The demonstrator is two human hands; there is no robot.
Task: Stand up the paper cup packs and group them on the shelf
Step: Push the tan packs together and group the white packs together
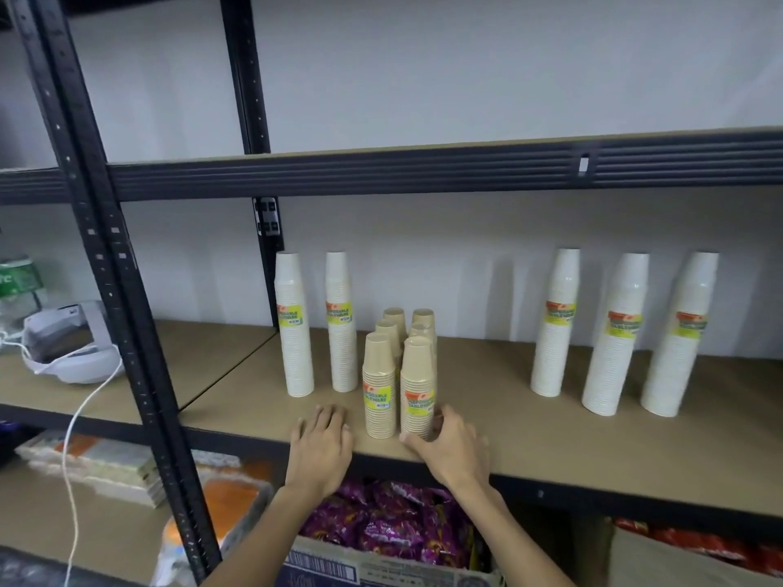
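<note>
Several short tan cup packs stand upright in two rows on the shelf board [551, 417]; the front pair are the left front pack [379, 387] and the right front pack [417, 387]. Two tall white cup packs [294, 328] stand at the back left. Three more tall white packs [614, 336] stand on the right. My left hand [322, 442] lies flat on the shelf edge, just left of the tan group, holding nothing. My right hand [449, 442] curls around the base of the right front pack, thumb and fingers touching it.
A black upright post [127, 290] divides the shelving on the left, with a white device and cable [68, 349] beyond it. An upper shelf beam [423, 171] runs overhead. Below sits a cardboard box of purple snack bags [390, 527].
</note>
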